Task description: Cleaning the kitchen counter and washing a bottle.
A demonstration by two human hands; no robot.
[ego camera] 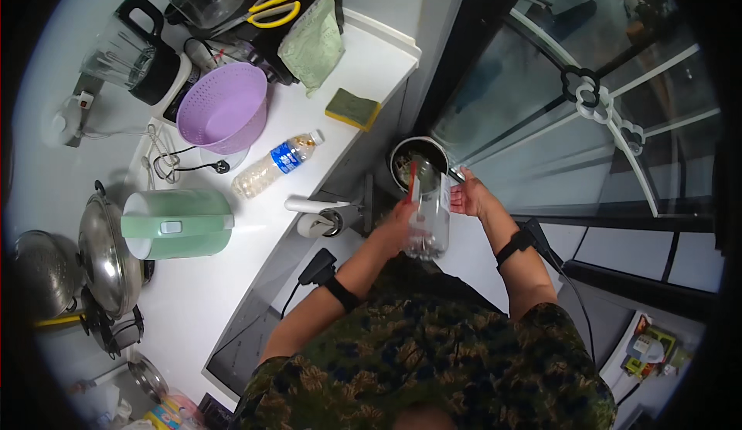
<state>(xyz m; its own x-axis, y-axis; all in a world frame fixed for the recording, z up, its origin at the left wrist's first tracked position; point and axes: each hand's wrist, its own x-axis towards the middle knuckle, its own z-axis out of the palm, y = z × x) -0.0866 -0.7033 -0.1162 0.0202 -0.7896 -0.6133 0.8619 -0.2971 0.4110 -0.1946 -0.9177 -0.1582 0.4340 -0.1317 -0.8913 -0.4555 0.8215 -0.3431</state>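
Note:
A large clear container (pixel 430 224), see-through with a label on its side, is tipped with its far end over a round bin (pixel 397 182). My left hand (pixel 400 225), somewhat blurred, grips the container's left side near a red strip. Beside the container's upper right edge is my right hand (pixel 467 194), fingers spread; whether it touches the container is unclear. Dark and pale scraps lie inside the bin. On the white counter (pixel 255 227) to the left rest a plastic bottle with a blue label (pixel 284 157) and a yellow-green sponge (pixel 353 108).
A purple colander (pixel 223 108), a green appliance (pixel 197 224), a blender (pixel 139 53) and yellow-handled scissors (pixel 275 6) stand or lie along the counter. A glass door (pixel 522 140) is close on the right. A white-handled item (pixel 316 205) stands beside the counter's edge.

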